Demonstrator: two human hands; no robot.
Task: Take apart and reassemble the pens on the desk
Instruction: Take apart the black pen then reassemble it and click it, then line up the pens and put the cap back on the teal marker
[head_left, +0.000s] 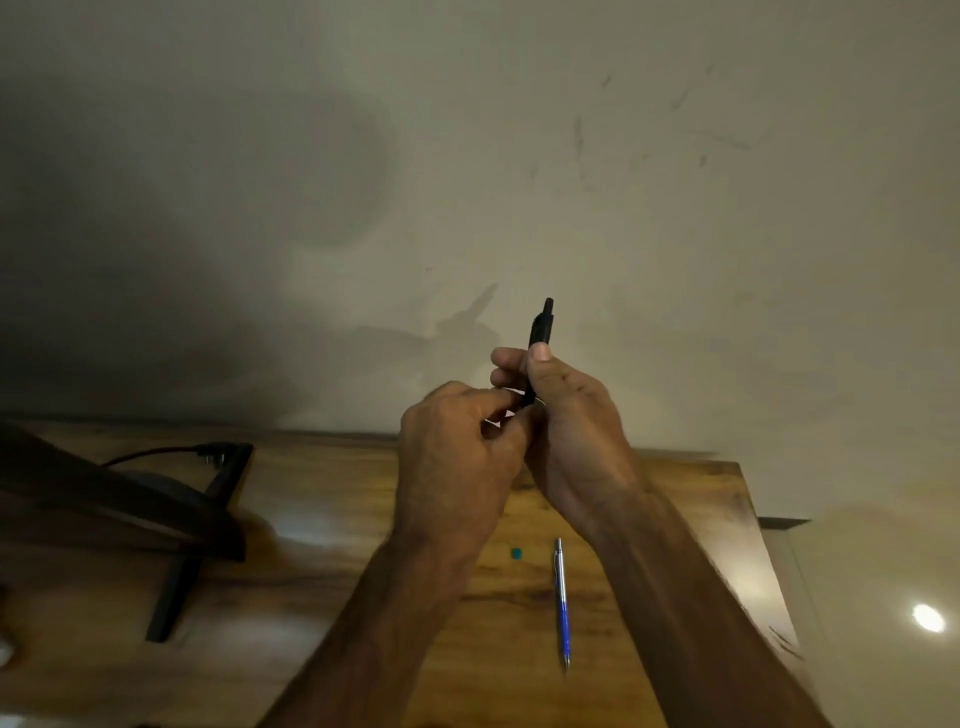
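Observation:
A black pen (540, 330) stands nearly upright above the wooden desk (322, 561), its clicker end pointing up. My right hand (566, 426) grips the barrel, thumb pressed along it. My left hand (457, 452) pinches the pen's lower end, which is hidden between the fingers of both hands. A blue and silver pen (562, 603) lies on the desk below my hands, its tip toward me. A small teal piece (516, 553) lies just left of that pen.
A dark monitor stand (171, 597) and screen edge with a black cable (156, 454) fill the desk's left side. A beige wall (519, 156) rises behind. The desk's right edge (763, 545) drops to a glossy floor.

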